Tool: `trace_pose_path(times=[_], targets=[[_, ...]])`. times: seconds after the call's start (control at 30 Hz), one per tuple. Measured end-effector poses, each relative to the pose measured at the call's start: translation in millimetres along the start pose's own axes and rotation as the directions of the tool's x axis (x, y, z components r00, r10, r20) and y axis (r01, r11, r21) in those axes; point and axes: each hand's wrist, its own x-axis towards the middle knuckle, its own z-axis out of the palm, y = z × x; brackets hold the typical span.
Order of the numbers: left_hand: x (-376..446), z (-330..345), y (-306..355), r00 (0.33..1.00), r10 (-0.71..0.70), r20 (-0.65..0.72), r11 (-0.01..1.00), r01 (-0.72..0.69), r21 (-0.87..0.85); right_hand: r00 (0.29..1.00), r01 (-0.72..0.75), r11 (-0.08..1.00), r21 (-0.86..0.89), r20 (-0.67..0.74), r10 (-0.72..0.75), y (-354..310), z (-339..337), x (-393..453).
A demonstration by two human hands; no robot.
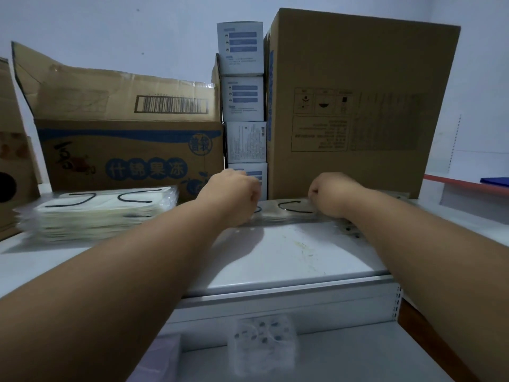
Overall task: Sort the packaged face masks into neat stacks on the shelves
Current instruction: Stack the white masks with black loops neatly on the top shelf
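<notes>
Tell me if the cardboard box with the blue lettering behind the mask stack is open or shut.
Open. The cardboard box has its top flap, the one with the barcode, standing up above its front panel.

dim bluish light | soft shadows under forearms | edges bowed | lower shelf point(358, 351) blurred
</notes>
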Motion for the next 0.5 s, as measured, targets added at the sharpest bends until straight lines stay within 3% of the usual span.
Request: trace_pose_path(times=[0.07,0.23,0.4,0.5], targets=[[-2,-4,9,0.995,0.100,0.010,0.994,-0.100,-0.049,0.998,0.011,0.998,0.055,-0.066,-0.007,7,-7,-9],[-1,-28,50,0.982,0.190,0.008,0.956,-0.183,-0.227,0.987,-0.038,0.990,0.133,-0.150,0.058,43,-22,-39],[8,-32,117,0.964,0.180,0.196,0.939,-0.109,-0.326,0.999,0.004,0.994,0.105,-0.046,0.001,62,-8,-64],[19,-22,142,0.950,0.108,0.292,0.956,-0.019,-0.293,0.988,0.049,0.989,0.138,-0.149,-0.028,79,-11,-62]])
